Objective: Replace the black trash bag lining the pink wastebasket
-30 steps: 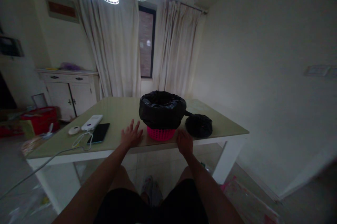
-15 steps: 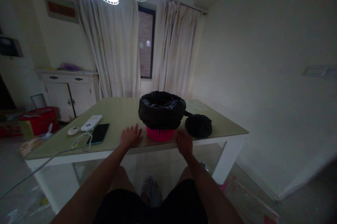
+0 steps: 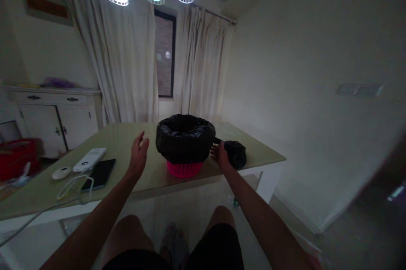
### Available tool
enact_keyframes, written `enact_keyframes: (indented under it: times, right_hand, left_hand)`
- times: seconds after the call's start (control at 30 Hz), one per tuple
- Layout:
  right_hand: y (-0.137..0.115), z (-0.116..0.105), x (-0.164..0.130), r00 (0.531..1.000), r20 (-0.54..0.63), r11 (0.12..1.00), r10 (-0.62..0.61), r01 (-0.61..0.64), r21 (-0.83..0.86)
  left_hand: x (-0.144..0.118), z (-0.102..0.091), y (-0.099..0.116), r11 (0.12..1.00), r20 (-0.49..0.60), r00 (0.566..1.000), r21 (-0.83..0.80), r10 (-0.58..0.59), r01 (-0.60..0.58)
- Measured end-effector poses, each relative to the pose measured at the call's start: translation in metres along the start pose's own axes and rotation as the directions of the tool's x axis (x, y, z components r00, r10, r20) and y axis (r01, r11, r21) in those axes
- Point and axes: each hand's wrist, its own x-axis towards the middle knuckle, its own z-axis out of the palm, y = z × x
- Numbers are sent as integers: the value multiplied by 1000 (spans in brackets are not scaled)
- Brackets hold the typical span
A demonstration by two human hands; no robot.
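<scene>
Fingers of the left hand (image 3: 138, 155) are spreading loosely in the air, palm facing right toward the lined bin (image 3: 185, 144), which is standing upright near the table (image 3: 133, 135) front edge, between both hands. The right hand (image 3: 220, 154), fingers open, is touching the bin's right side, so it is nearer. A second ago both hands were lying flat on the tabletop.

Behind the bin (image 3: 185, 145), the bag roll (image 3: 235, 154) is partly hidden, the right hand (image 3: 220, 156) hides its near edge, and the cable (image 3: 34, 213) runs off the left edge.
</scene>
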Motion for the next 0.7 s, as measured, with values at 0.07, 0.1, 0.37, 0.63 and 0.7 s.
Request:
enact_keyframes:
  times: [0.07, 0.1, 0.37, 0.63, 0.7]
  right_hand:
    - [-38, -17, 20, 1000, 2, 1000, -18, 18, 4]
    - [-58, -24, 28, 999, 25, 991, -32, 35, -129]
    - [-159, -56, 34, 958, 3, 641, -286, 193, -743]
    - [-239, -27, 33, 737, 234, 495, -635, 620, -609]
    - [-262, -14, 27, 635, 221, 460, -740, 717, -523]
  left_hand:
    - [3, 6, 28, 962, 30, 962, 2, 273, -273]
    - [4, 10, 42, 907, 102, 903, 22, 417, -421]
    - [8, 24, 105, 658, 512, 640, 178, 573, -731]
    - [-9, 41, 130, 638, 555, 640, 236, 531, -733]
    - [-12, 49, 136, 661, 548, 667, 252, 505, -707]
